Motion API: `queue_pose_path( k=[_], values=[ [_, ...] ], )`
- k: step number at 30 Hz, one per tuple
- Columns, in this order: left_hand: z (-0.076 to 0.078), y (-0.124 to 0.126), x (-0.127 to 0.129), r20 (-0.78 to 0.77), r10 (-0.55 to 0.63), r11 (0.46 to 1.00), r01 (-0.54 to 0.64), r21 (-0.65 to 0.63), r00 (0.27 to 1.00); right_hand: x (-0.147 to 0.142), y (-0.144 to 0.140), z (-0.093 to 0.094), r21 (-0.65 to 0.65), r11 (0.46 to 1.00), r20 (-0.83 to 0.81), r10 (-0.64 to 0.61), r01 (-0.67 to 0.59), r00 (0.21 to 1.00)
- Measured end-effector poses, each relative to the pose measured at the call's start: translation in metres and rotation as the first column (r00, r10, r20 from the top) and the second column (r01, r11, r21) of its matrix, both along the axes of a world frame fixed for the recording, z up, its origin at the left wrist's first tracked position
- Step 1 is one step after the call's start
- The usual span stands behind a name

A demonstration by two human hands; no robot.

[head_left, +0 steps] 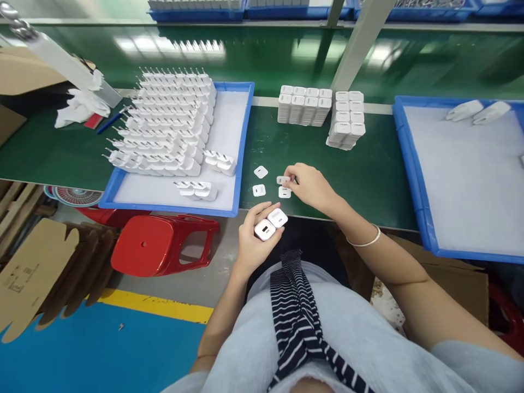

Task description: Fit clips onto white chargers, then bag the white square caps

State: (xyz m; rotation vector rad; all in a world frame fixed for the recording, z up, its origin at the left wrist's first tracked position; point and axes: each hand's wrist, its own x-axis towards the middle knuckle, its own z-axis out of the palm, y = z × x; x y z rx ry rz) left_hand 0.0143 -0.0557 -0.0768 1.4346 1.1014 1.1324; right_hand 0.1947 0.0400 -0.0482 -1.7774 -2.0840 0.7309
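Two white charger housings (265, 230) sit side by side in my left hand (252, 240), fingers wrapped round them, just off the bench's front edge. Their port ends face up; the left one shows a dark slot. My right hand (310, 184) pinches a small white cover plate (281, 179) between thumb and fingers, above the bench. Under it lies another white plate (284, 192), partly covered by the fingers. Two more loose plates, one nearer the front (259, 190) and one behind it (261, 172), lie flat to the left.
A blue-rimmed tray (241, 147) on the left holds rows of white chargers (164, 125) with pins up. Stacked white plates (305, 105) stand at the back, beside a second stack (347, 120). Another blue tray (417, 185) is at right. A red stool (143, 245) stands below.
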Motion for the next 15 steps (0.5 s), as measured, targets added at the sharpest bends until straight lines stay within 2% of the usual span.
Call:
queue_pose_path(
  k=[4, 7, 9, 11, 13, 15],
  values=[
    [0.004, 0.003, 0.003, 0.003, 0.044, 0.995, -0.044, 0.094, 0.999, 0.004, -0.022, 0.018, 0.052, 0.998, -0.099, 0.038, -0.033, 0.994],
    [0.008, 0.006, 0.006, -0.012, 0.061, 0.988, -0.058, 0.144, 0.998, 0.007, -0.048, 0.028, 0.012, 1.000, -0.330, -0.006, 0.010, 0.944],
    [0.010, 0.008, 0.009, -0.032, 0.066, 0.982, -0.059, 0.180, 0.997, 0.008, -0.066, 0.032, -0.035, 0.997, -0.544, -0.076, 0.068, 0.836],
    [0.011, 0.010, 0.014, -0.042, 0.061, 0.974, -0.051, 0.222, 0.997, 0.007, -0.083, 0.034, -0.106, 0.988, -0.707, -0.153, 0.111, 0.691],
    [0.012, 0.012, 0.020, -0.040, 0.046, 0.965, -0.034, 0.260, 0.998, 0.003, -0.097, 0.034, -0.193, 0.975, -0.796, -0.223, 0.113, 0.563],
    [0.013, 0.013, 0.026, -0.032, 0.029, 0.959, -0.018, 0.282, 0.999, -0.002, -0.108, 0.032, -0.259, 0.960, -0.838, -0.276, 0.103, 0.470]
  ],
)
